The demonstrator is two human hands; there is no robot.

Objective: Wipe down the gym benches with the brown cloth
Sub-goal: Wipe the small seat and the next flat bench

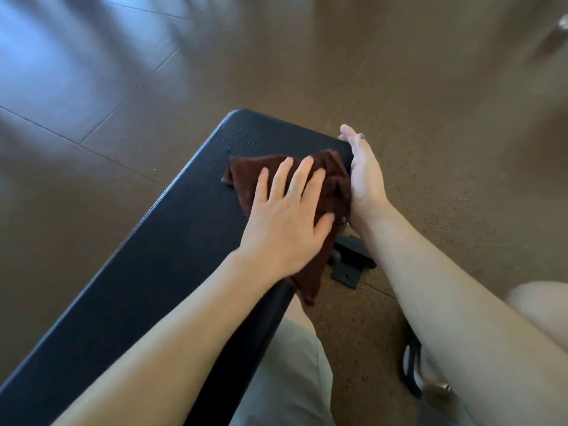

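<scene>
From where I watch, the bench (147,259) runs from the lower left of the frame up to the centre, and its near end is cut off by the bottom left corner. The brown cloth (325,176) lies bunched near the bench's far end, just right of centre, with one tail hanging over the right edge; much of it is hidden under my left hand (285,216). That hand lies flat on the cloth, fingers straight and spread, pressing rather than gripping. My right hand (364,170) sits against the bench's right edge beside the cloth, fingers extended; its palm side is turned away, so I cannot tell whether it pinches any fabric, though it seems merely to rest there. Small droplets (242,142) speckle the pad above the cloth. Below the bench a dark metal foot (353,265) shows partly. The floor (430,87) in the upper frame is blurred.
</scene>
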